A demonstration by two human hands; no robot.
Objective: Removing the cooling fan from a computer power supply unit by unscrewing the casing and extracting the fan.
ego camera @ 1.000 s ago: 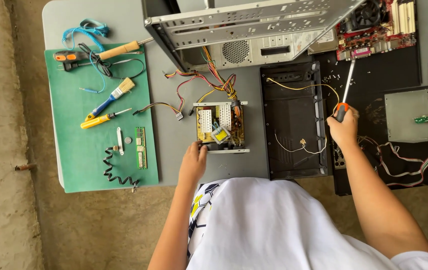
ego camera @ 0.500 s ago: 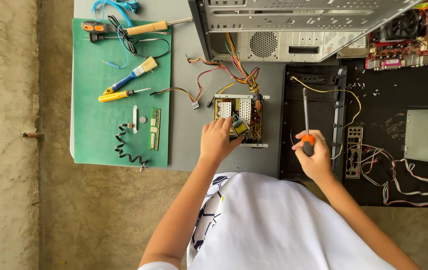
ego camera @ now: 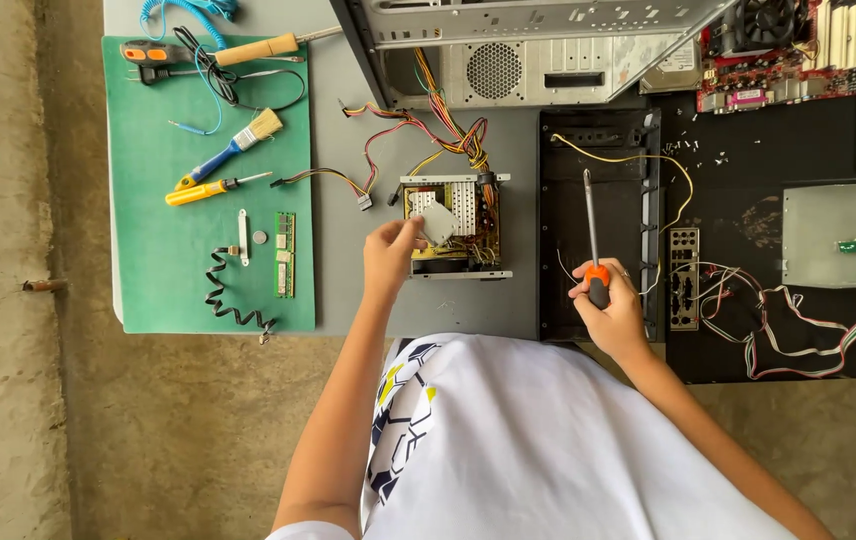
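- Grey tabletop [ego camera: 353, 290] with a green mat [ego camera: 158, 285] on the left side and a black panel [ego camera: 588, 170] to the right.
- Opened-up power supply [ego camera: 455, 225] sitting in the middle of the tabletop, lid off, circuit board and coloured wires [ego camera: 438, 120] showing, cable bundle running up into the metal computer case [ego camera: 538, 45].
- Left hand [ego camera: 391, 258] at the left edge of the power supply, fingers pinched on a small pale grey piece [ego camera: 438, 222] over the board.
- Right hand [ego camera: 608, 310] closed round the orange-and-black handle of a screwdriver [ego camera: 591, 225], shaft pointing away over the black panel, well apart from the power supply.
- On the mat: yellow screwdriver [ego camera: 208, 188], blue-handled brush [ego camera: 233, 150], green memory stick [ego camera: 286, 253], coiled black cord [ego camera: 230, 295].
- Red motherboard [ego camera: 783, 60] top right, loose red and white wires [ego camera: 798, 320] at the right edge.
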